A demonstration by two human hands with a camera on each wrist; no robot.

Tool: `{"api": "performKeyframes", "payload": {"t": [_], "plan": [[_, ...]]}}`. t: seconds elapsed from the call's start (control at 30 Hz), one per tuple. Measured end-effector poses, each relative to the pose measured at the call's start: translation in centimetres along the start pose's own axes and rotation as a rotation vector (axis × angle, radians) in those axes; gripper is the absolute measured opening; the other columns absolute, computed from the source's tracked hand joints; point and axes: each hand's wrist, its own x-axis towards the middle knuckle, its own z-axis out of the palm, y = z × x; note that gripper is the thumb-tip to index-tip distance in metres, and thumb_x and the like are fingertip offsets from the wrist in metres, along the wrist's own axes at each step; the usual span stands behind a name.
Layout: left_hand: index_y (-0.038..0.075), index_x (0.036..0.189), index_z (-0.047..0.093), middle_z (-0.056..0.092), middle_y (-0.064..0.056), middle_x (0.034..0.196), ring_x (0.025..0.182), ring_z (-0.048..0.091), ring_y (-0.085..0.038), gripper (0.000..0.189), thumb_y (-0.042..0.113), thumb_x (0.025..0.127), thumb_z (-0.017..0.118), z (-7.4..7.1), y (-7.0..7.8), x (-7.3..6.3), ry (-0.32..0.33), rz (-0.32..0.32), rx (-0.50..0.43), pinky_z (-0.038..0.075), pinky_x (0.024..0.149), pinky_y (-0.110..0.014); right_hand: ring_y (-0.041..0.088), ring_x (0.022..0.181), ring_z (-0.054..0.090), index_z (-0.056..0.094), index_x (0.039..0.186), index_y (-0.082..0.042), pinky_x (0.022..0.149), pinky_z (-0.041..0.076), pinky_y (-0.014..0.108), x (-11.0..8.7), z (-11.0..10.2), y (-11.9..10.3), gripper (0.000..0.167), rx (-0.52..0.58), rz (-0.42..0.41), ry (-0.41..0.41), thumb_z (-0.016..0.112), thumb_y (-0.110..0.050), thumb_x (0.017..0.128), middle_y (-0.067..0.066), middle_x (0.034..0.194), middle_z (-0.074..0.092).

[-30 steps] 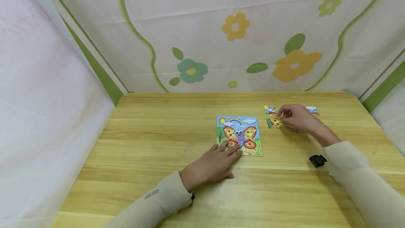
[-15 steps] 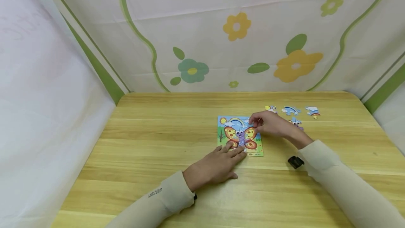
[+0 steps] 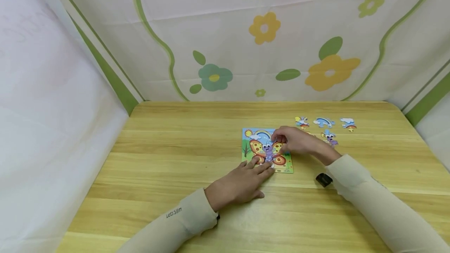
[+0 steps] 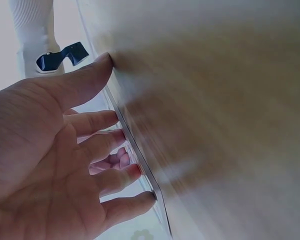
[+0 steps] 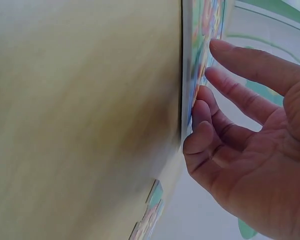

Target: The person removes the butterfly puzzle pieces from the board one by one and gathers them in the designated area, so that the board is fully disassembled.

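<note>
A square butterfly jigsaw puzzle board [image 3: 288, 169] lies flat on the wooden table. My left hand [image 3: 242, 184] rests its fingertips on the board's lower edge, fingers spread and extended; the left wrist view shows the palm [image 4: 45, 165] beside the edge. Over the right wing, my right hand [image 3: 293, 139] touches the picture with thumb and index fingertip. In the right wrist view a gap shows between thumb [image 5: 255, 60] and index finger [image 5: 240, 92], with no loose piece visible there, while the other fingers curl inward.
Loose jigsaw pieces lie right of the board: a sun piece [image 3: 301, 121], a rainbow piece [image 3: 324, 122], a cloud piece [image 3: 348, 123] and a purple butterfly-head piece [image 3: 329, 138]. A patterned cloth [image 3: 232, 38] hangs behind the table's far edge.
My right hand has moved left from the loose pieces to the board, then slightly further in over the right wing. The purple head piece is now uncovered. My left hand stays on the board.
</note>
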Motion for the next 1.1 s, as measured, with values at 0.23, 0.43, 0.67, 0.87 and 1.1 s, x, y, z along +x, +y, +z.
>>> {"api": "performKeyframes", "payload": {"t": [0.23, 0.43, 0.67, 0.87, 1.1], "plan": [[0.022, 0.169, 0.025, 0.020, 0.004, 0.177, 0.163, 0.022, -0.030, 0.075, 0.046, 0.106, 0.058, 0.04, -0.02, 0.11, -0.001, -0.001, 0.007, 0.036, 0.125, -0.049, 0.020, 0.087, 0.052, 0.070, 0.110, -0.001, 0.076, 0.046, 0.029, 0.15, 0.07, -0.19, 0.032, -0.021, -0.021, -0.006, 0.084, 0.001, 0.081, 0.009, 0.095, 0.059], [0.022, 0.169, 0.025, 0.019, 0.004, 0.177, 0.163, 0.021, -0.030, 0.075, 0.046, 0.106, 0.058, 0.01, -0.02, 0.10, -0.001, 0.000, 0.011, 0.036, 0.125, -0.049, 0.021, 0.088, 0.051, 0.068, 0.106, -0.003, 0.076, 0.045, 0.030, 0.44, 0.18, 0.03, 0.029, -0.009, 0.007, -0.027, 0.084, 0.001, 0.082, 0.009, 0.096, 0.058], [0.022, 0.169, 0.025, 0.019, 0.004, 0.177, 0.163, 0.021, -0.031, 0.075, 0.045, 0.106, 0.058, -0.01, -0.01, 0.07, -0.005, -0.003, 0.002, 0.036, 0.126, -0.049, 0.021, 0.090, 0.051, 0.067, 0.105, -0.004, 0.078, 0.045, 0.029, 0.70, 0.31, 0.29, 0.030, -0.002, 0.008, -0.042, 0.084, 0.002, 0.082, 0.008, 0.097, 0.057], [0.022, 0.169, 0.025, 0.019, 0.004, 0.177, 0.163, 0.021, -0.030, 0.075, 0.045, 0.106, 0.058, -0.06, 0.03, 0.09, -0.009, -0.006, -0.005, 0.035, 0.126, -0.049, 0.021, 0.089, 0.051, 0.066, 0.105, -0.004, 0.077, 0.044, 0.029, 0.78, 0.27, 0.19, 0.030, 0.019, 0.002, -0.054, 0.084, 0.003, 0.082, 0.009, 0.095, 0.056], [0.022, 0.169, 0.025, 0.019, 0.003, 0.177, 0.163, 0.020, -0.030, 0.075, 0.046, 0.106, 0.058, 0.02, 0.05, 0.14, -0.006, -0.001, 0.003, 0.035, 0.126, -0.049, 0.022, 0.090, 0.052, 0.063, 0.107, -0.003, 0.079, 0.047, 0.030, 0.87, 0.36, 0.27, 0.034, 0.034, -0.012, -0.055, 0.079, 0.010, 0.081, 0.010, 0.096, 0.057]]}}
